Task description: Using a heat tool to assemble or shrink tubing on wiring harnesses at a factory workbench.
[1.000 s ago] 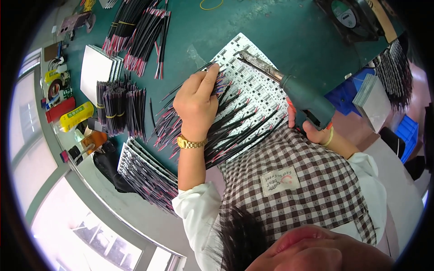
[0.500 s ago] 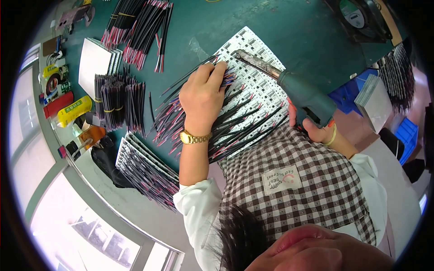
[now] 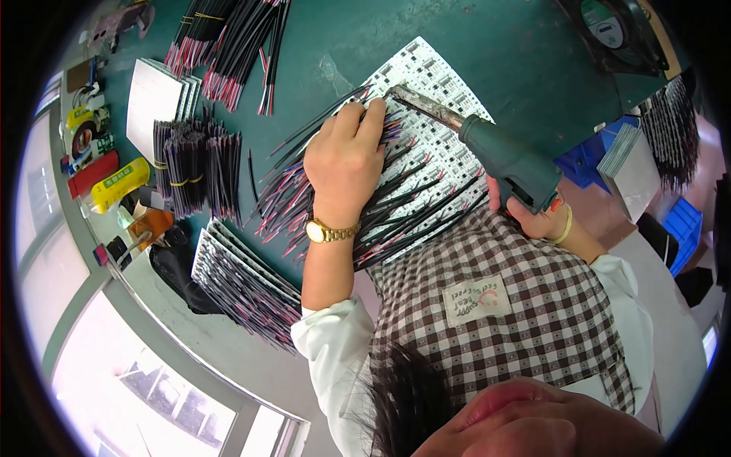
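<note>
A white circuit board panel (image 3: 426, 72) lies on the green table, with rows of black cables across its lower left. In my right hand (image 3: 537, 217) is a green soldering gun (image 3: 514, 160). Its metal barrel points up and left over the panel, and the tip ends beside my left fingers. My left hand (image 3: 343, 160) rests over the cables (image 3: 415, 198), fingers bent and closed at the panel's left edge. A thin black cable (image 3: 312, 135) runs out to the left from these fingertips, which hide its end. Whether the tip touches it I cannot tell.
Cable bundles (image 3: 183, 164) and white panels (image 3: 152, 103) stand at the left; more bundles (image 3: 236, 49) lie behind. A stack of wired panels (image 3: 244, 286) sits at the table's near left edge. A black fan (image 3: 609, 34) is far right, above blue bins (image 3: 681, 232).
The panel has shifted slightly up. The soldering gun's tip has moved a little left, toward my left fingers, which have also shifted slightly.
</note>
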Available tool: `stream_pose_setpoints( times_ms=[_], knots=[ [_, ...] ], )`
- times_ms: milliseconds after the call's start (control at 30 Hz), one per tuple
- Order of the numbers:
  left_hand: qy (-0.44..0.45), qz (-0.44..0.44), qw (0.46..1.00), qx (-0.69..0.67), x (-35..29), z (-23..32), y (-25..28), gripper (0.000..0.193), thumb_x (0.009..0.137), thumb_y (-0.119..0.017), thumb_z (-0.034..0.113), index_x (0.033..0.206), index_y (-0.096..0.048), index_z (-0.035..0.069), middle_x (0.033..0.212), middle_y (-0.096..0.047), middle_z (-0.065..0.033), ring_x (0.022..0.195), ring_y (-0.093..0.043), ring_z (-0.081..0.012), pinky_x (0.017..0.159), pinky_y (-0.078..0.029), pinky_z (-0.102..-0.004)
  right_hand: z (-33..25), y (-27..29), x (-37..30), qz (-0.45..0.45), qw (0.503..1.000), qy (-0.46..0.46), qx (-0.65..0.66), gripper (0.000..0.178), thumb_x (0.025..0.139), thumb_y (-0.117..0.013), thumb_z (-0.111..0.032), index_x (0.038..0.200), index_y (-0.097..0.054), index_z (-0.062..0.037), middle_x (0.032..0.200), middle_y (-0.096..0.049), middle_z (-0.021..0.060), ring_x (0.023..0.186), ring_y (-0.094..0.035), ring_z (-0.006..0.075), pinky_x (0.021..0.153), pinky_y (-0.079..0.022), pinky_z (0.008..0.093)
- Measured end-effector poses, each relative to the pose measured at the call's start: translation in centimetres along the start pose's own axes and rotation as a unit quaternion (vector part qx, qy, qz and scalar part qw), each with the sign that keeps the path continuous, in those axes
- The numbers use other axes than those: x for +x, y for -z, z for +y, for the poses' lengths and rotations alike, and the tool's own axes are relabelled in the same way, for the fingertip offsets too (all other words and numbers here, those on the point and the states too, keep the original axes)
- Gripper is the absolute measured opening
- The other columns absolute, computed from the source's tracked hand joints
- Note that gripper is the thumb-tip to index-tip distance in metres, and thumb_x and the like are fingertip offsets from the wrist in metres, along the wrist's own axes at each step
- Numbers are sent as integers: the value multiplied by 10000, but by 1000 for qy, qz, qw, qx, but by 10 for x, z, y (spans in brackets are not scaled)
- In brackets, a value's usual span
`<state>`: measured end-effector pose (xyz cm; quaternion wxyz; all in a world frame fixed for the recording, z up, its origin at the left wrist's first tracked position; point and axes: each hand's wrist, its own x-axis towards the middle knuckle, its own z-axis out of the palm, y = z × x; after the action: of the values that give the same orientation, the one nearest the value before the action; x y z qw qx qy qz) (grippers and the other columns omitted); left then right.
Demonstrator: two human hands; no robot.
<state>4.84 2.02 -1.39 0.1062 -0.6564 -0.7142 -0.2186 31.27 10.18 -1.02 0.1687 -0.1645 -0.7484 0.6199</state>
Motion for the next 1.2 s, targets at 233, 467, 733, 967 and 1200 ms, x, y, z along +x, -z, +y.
stream_pose_setpoints(
  times_ms=[233,467,733,967,1200],
  knots=[
    [6,-11,1000,-9,1,-2,-5,412,583,-687,55,984,-646,146,828,-569,-2,658,-578,-170,536,-461,-297,10,-3,-11,22,990,-110,90,591,893,-547,-407,1294,-428,11,847,-563,76,736,-530,144,704,-429,288],
    [35,-31,999,-17,0,0,0,415,586,-718,9,970,-682,163,794,-596,5,653,-596,-177,556,-475,-301,0,-6,-6,23,977,-29,212,360,908,-554,-336,1035,-566,0,913,-569,73,782,-503,153,733,-415,283],
    [4,-30,998,-60,3,-11,-4,397,623,-605,-44,964,-660,151,807,-581,-7,657,-592,-194,555,-473,-308,3,-6,-13,30,984,-118,133,705,879,-538,-560,1295,-436,-1,874,-567,64,768,-523,136,725,-419,285],
    [-17,-20,998,-52,4,-12,-3,309,657,-583,-4,922,-648,140,763,-537,-13,630,-568,-187,533,-454,-312,-5,-5,-2,0,992,-96,86,535,935,-507,-413,1245,-452,20,851,-575,64,762,-514,131,735,-420,282],
    [-22,-16,998,-62,4,-14,-6,313,646,-581,-8,912,-646,143,737,-520,-15,615,-557,-192,526,-450,-313,-3,-8,-2,16,993,-68,91,466,939,-511,-352,1221,-474,17,861,-585,68,744,-524,124,712,-427,281]
  ],
)
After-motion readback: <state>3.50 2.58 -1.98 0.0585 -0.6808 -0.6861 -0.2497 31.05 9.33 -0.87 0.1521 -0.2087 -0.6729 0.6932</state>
